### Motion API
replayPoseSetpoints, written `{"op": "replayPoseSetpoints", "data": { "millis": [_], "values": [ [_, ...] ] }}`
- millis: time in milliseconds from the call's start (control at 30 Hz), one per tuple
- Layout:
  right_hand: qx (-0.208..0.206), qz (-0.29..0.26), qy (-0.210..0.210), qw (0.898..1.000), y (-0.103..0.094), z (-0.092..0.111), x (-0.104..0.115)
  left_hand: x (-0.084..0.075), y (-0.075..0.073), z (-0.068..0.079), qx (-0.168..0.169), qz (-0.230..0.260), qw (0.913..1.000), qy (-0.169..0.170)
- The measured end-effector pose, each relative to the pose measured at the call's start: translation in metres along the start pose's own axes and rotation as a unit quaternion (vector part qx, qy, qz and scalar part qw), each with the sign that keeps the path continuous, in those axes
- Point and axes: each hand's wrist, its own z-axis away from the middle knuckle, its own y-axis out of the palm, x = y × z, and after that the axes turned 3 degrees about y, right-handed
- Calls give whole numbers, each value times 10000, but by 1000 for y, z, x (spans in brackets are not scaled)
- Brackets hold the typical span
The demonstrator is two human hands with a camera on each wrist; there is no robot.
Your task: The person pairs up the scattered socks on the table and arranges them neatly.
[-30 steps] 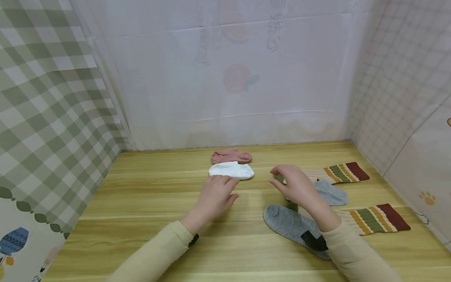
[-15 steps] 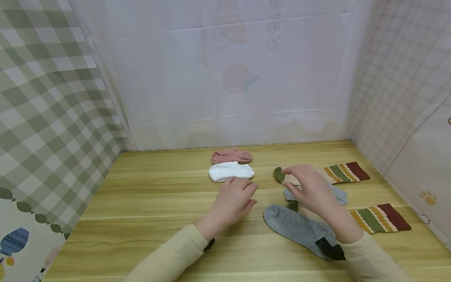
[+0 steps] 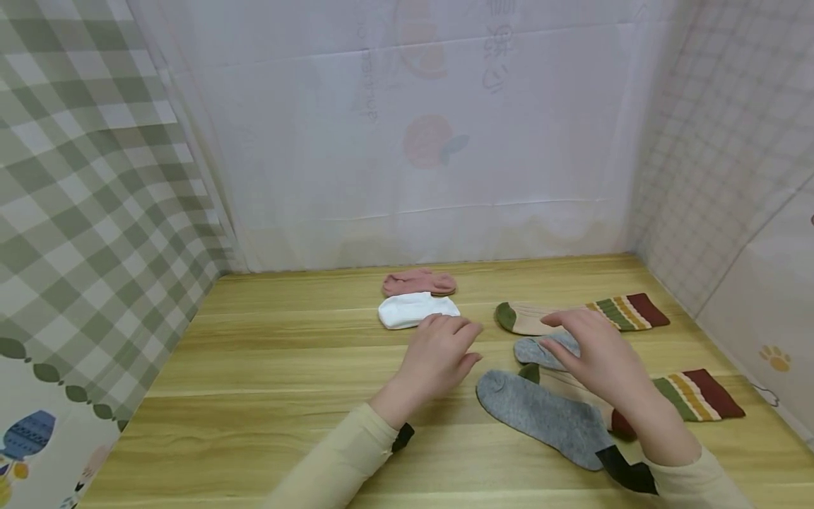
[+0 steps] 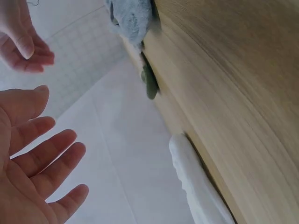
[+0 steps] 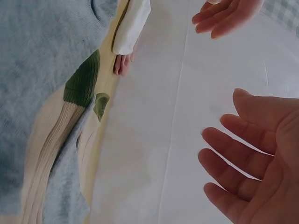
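My left hand (image 3: 441,353) hovers just in front of a white ankle sock (image 3: 413,309), its fingers relaxed around nothing. Behind that sock lies a pink ankle sock (image 3: 416,283). On the right, my right hand (image 3: 600,357) hangs above a small grey sock (image 3: 533,351), partly hiding it, with thumb and fingers spread apart and nothing in between. A striped long sock (image 3: 528,318) with a green toe lies beyond. Nearer, a larger grey sock (image 3: 540,417) overlaps a second striped sock (image 3: 696,396). In the wrist views, both hands are raised clear of the table.
The wooden table (image 3: 267,382) carries all the socks. A white cloth wall (image 3: 305,155) closes off the back. Green checked cloth (image 3: 95,162) hangs along the left, and a pale grid-patterned cloth (image 3: 725,141) along the right.
Both hands have moved to the right, still holding nothing. The far striped sock's toe and part of the small grey sock have come into sight. The socks lie where they were.
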Motion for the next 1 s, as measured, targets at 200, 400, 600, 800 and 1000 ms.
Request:
{"op": "replayPoseSetpoints", "data": {
  "millis": [200,400,600,800,1000],
  "values": [
    [598,146,550,9966,-6,11,-6,-2,4,-3,320,313,9989,-119],
    [1077,38,852,9905,-8,23,-15,-5,5,-6,766,866,9920,-501],
    [1590,-74,1292,9788,-10,33,-24,-8,8,-11,1160,1393,9788,-952],
    [2229,-178,1638,9608,-10,41,-34,-11,13,-15,1383,1784,9691,-995],
    [2599,-267,1762,9490,-7,50,-42,-12,22,-16,1545,2230,9561,-1109]
  ]
}}
